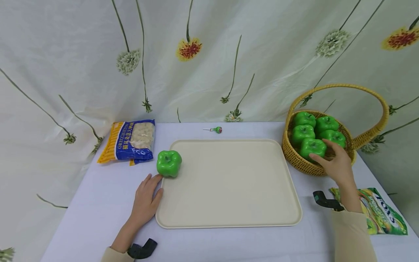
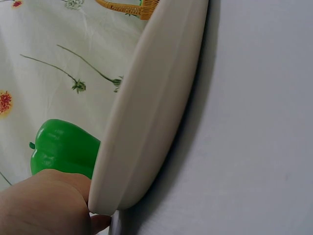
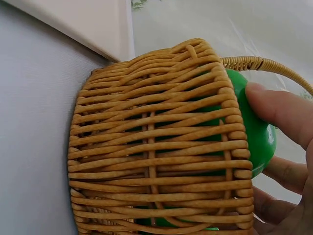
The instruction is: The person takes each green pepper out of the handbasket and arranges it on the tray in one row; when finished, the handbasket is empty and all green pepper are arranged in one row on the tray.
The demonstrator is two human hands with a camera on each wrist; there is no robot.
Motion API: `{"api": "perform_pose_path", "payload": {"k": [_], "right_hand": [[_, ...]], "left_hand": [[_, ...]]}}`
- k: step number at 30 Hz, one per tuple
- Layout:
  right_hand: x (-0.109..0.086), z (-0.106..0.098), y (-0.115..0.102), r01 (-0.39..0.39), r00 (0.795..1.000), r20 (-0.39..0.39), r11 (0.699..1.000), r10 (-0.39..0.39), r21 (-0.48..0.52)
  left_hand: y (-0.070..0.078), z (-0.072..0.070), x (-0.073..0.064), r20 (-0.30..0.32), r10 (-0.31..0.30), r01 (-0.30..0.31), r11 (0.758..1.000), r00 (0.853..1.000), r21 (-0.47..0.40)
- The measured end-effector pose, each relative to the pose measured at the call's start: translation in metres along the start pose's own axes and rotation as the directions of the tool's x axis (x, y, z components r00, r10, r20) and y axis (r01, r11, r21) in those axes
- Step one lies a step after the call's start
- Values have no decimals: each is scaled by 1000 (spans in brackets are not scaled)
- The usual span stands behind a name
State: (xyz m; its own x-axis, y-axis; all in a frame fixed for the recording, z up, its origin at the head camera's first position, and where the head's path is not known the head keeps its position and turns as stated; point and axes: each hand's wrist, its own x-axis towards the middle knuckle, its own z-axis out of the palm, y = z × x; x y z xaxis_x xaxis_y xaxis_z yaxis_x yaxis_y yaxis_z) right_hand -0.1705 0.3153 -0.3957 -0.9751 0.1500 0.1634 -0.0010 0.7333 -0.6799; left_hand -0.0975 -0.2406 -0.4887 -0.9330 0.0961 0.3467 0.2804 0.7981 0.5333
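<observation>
In the head view, my right hand (image 1: 338, 168) reaches into a wicker basket (image 1: 297, 163) and holds the nearest green bell pepper (image 1: 312, 147) between thumb and fingers. That pepper sits at the basket's front, and several others lie behind it. The right wrist view has the thumb pressed on the pepper (image 3: 254, 132) above the woven rim. My left hand (image 1: 144, 200) rests with relaxed fingers at the left edge of a beige tray (image 1: 229, 185). Just beyond its fingertips, another green bell pepper (image 1: 168, 163) sits over the tray's left edge.
A blue and yellow pasta bag (image 1: 135, 140) lies at the back left. Behind the tray is a small lollipop (image 1: 217, 129). A green snack packet (image 1: 381, 211) lies by the right forearm. The basket's tall handle (image 1: 340, 86) arches over the peppers.
</observation>
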Motion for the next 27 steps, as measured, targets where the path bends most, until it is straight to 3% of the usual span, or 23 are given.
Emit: {"api": "perform_pose_path", "payload": {"k": [9,17,22,27], "right_hand": [[-3,-6,-8,8,995,-96,1000,-7,12],[-10,-10,-29,18,981,-192,999,-9,47],[-16,-4,-44,122,972,-213,989,-101,87],[-20,8,-56,210,969,-162,968,-187,138]], "left_hand": [[0,0,0,-5,7,-7,1000,1000,1],[1,-2,0,2,-6,6,1000,1000,0],[0,-2,-1,-6,-2,2,1000,1000,-2],[0,0,0,-13,12,-12,1000,1000,-6]]}}
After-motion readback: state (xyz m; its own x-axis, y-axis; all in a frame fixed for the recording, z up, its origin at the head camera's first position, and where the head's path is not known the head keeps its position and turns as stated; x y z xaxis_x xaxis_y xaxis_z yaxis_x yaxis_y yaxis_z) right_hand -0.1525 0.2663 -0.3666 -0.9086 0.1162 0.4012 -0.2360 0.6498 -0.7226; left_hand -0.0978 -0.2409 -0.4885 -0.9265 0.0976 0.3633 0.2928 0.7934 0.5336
